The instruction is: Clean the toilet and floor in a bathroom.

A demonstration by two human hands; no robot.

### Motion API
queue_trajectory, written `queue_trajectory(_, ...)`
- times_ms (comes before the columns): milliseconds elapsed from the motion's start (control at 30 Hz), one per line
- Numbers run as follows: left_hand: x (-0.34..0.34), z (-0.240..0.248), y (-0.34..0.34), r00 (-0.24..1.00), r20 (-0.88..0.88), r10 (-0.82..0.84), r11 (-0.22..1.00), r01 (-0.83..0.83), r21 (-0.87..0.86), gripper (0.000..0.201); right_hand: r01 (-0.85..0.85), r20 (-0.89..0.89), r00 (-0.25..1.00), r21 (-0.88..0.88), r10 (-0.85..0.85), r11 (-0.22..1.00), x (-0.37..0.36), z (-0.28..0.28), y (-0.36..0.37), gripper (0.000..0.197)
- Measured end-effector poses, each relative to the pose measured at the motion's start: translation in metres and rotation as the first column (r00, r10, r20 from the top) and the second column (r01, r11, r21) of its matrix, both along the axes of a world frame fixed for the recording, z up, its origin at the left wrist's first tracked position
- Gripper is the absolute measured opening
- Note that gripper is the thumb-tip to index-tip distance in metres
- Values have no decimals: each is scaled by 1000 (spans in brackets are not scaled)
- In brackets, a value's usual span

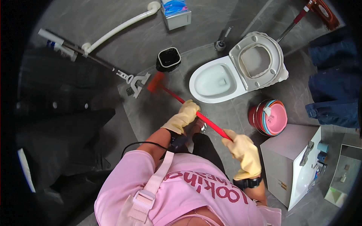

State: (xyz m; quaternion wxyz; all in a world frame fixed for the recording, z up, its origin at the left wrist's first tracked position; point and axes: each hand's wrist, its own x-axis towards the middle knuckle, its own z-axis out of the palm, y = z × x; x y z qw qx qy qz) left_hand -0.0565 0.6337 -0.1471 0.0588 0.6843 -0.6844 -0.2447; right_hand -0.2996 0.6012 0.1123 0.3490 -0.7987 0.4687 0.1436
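Both hands wear pale yellow rubber gloves and are closed around the red handle (211, 124) of a long-handled floor brush. My left hand (185, 116) grips the middle of the handle, and my right hand (243, 152) holds its upper end, nearer my body. The handle slants away to the left, down to the red brush head (155, 82). That head is smeared by motion, so its bristles cannot be made out. It is over the grey tiled floor (145, 113), between a black-lined waste bin and a mop head.
A white toilet (217, 81) with its lid raised stands ahead. Near it are the waste bin (169, 58), a toilet brush (220, 45) and stacked buckets (269, 116). A mop (134, 81) leans at the left below a white grab bar (124, 26). A washbasin cabinet (288, 154) stands right.
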Motion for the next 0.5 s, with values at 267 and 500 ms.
queue_trajectory(267,19,-14,-72,998,-24,-62,998,61,-21,19,280,-18,959,204,-282,938,19,-3,-47,41)
queue_trajectory(500,-10,-10,-135,991,-42,-127,990,124,-66,16,380,-241,910,166,-336,910,31,24,-84,44)
